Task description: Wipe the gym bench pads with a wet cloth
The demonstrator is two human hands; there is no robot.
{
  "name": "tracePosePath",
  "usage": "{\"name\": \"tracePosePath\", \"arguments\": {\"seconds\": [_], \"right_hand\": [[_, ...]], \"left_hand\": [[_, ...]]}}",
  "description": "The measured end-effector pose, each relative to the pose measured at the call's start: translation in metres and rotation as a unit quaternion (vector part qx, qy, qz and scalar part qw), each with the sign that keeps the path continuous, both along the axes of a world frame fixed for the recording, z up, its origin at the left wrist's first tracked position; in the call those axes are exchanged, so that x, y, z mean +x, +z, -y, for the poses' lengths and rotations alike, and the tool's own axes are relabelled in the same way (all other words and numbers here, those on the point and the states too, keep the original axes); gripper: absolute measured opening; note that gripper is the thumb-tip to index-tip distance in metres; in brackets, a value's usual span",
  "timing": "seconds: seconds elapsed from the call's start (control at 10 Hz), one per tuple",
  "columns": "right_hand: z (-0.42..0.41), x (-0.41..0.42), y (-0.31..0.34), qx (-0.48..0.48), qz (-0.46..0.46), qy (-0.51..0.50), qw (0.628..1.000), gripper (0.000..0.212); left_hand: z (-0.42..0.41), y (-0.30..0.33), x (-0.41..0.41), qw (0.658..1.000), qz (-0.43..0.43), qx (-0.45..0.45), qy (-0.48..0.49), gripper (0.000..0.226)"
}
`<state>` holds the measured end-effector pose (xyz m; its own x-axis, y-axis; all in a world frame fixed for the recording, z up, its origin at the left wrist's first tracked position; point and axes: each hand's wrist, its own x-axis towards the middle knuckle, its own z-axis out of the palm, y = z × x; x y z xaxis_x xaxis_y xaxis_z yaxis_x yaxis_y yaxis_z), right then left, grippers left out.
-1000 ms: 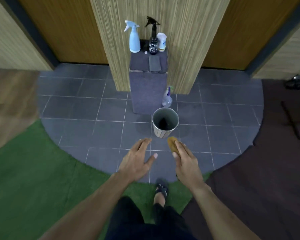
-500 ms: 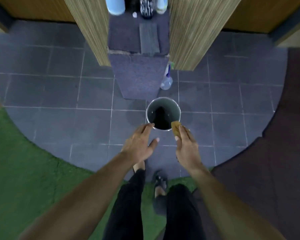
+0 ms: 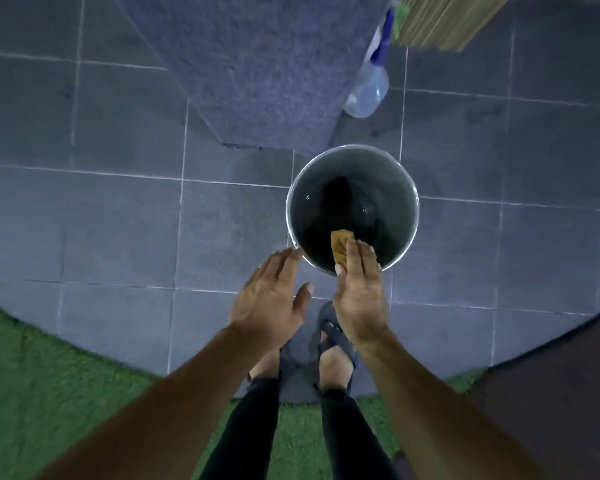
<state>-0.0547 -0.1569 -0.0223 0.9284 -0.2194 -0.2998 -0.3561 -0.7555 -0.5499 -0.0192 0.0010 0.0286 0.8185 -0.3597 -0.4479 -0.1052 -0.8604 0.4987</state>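
The round bucket stands on the grey floor tiles and serves as the landmark here: dark water fills it, with small glints on the surface. Just beyond it rises a carpet-covered grey block, and beyond it to the right a clear spray bottle leans at the foot of a striped wooden panel. On the near side of the bucket, green turf meets the tiles.

The right hand reaches over the bucket's near rim, fingers laid long over a folded tan cloth with the thumb tucked beneath, so the cloth is pinched and hangs above the water (whether its tip has touched the surface I cannot tell from this angle). The left hand hovers just left of the bucket, spread flat and loose, its fingertips close to the rim and holding nothing.

The cloth looks soft, light and limp; once soaked it should turn heavier and drip, so a full-fist hold around its middle would suit wringing better than this fingertip pinch. No bench pads are in view.
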Motion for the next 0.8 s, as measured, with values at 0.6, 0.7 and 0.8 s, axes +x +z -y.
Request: {"name": "tracePosePath", "arguments": {"seconds": [0.6, 0.7, 0.8], "right_hand": [[0.047, -0.009, -0.025, -0.076, -0.082, 0.191, 0.975, 0.080], [0.057, -0.004, -0.025, -0.110, -0.074, 0.221, 0.966, 0.079], [0.055, -0.005, -0.028, -0.108, -0.077, 0.218, 0.967, 0.080]], "left_hand": [[0.014, -0.049, 0.001, 0.997, -0.012, 0.033, -0.076, 0.067], [0.017, -0.050, 0.002, 0.996, -0.006, 0.034, -0.078, 0.066], [0.016, -0.051, -0.005, 0.995, 0.004, 0.040, -0.086, 0.063]]}}
